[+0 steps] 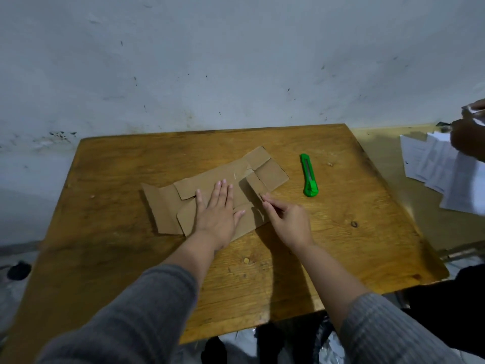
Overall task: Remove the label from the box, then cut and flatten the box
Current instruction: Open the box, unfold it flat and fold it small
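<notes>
on the wooden table (pixel 262 271) the left hand (pixel 216 210) presses open and flat on the flattened box (pixel 210 179), while the right hand (pixel 284 219) pinches a raised flap at its near right edge. just beyond to the right lies a green utility knife (pixel 309 179), clear of the cardboard. farther right, white papers (pixel 441 166) lie beside another person's hand (pixel 469 137).

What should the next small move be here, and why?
Probably press the raised flap down flat. The left hand lies palm-down, pinning the cardboard to the table, while the right hand pinches that flap's edge, which stands up. The green knife lies apart, untouched, so cutting looks done.
</notes>
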Tool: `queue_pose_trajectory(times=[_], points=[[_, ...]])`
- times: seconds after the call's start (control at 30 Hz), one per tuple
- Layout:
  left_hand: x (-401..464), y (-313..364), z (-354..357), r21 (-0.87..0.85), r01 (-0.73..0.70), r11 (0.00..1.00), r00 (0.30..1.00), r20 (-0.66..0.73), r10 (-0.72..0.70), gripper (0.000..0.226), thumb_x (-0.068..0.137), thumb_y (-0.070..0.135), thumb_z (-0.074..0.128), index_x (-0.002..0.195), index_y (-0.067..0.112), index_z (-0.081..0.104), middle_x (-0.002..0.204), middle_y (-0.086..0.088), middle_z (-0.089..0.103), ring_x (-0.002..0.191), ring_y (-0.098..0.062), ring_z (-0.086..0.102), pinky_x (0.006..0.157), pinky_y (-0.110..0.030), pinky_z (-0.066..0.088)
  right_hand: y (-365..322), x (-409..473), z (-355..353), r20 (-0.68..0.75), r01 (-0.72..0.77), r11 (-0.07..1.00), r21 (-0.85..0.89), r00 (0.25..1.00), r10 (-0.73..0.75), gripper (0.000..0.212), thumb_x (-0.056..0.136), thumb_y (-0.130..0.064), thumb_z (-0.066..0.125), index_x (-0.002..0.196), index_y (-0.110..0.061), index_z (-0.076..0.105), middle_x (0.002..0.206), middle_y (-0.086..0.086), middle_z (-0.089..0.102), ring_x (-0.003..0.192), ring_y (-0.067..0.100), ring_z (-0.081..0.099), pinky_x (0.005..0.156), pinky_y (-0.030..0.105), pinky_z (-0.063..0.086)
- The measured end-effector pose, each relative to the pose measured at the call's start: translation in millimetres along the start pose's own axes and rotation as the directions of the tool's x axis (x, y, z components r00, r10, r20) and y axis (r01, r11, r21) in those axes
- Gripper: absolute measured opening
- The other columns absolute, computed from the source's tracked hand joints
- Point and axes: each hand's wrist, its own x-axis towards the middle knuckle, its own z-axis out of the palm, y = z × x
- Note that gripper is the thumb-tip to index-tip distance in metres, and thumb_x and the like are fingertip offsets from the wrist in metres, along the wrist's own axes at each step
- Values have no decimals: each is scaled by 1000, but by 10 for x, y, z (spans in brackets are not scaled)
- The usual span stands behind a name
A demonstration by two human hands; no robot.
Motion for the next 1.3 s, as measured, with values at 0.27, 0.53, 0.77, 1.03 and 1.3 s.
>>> queue_pose_trajectory(times=[0.27,0.53,0.77,1.03,1.3], points=[[-52,186,59,-134,87,987,993,-72,-98,69,92,60,-2,148,25,-20,160,-3,-16,146,-18,-20,114,-61,-8,168,225,-88,170,147,983,-110,977,-127,28,83,-16,67,111,-20,70,117,-3,67,112,14,56,98,17,35],[39,422,136,-182,270,945,950,-111,-293,93,83,77,-3,151,14,-12,159,-4,-18,145,-17,-20,114,-61,-8,286,479,-181,210,31,973,-229,978,19,89,68,-52,74,141,-24,32,144,2,30,134,23,25,108,43,27],[59,427,212,-116,296,948,932,-185,-313,96,82,77,3,153,12,-2,161,-6,-7,148,-19,-8,114,-62,-1,392,852,-219,175,-130,990,-54,975,137,66,95,-35,49,148,-11,20,154,9,28,143,23,22,117,38,20],[74,375,215,-142,262,954,945,-165,-284,99,79,80,4,153,14,2,162,-2,-4,148,-15,-6,115,-61,0,275,895,-189,240,22,995,99,970,-45,43,102,-35,28,135,-18,49,146,1,43,141,11,26,116,29,3],[71,321,213,-161,219,962,957,-158,-244,96,82,77,7,153,12,-1,161,-2,-9,147,-13,-12,117,-58,-3,330,786,66,569,495,865,-82,736,-367,52,102,-38,13,150,-23,3,158,-9,2,144,4,-7,117,39,-8]])
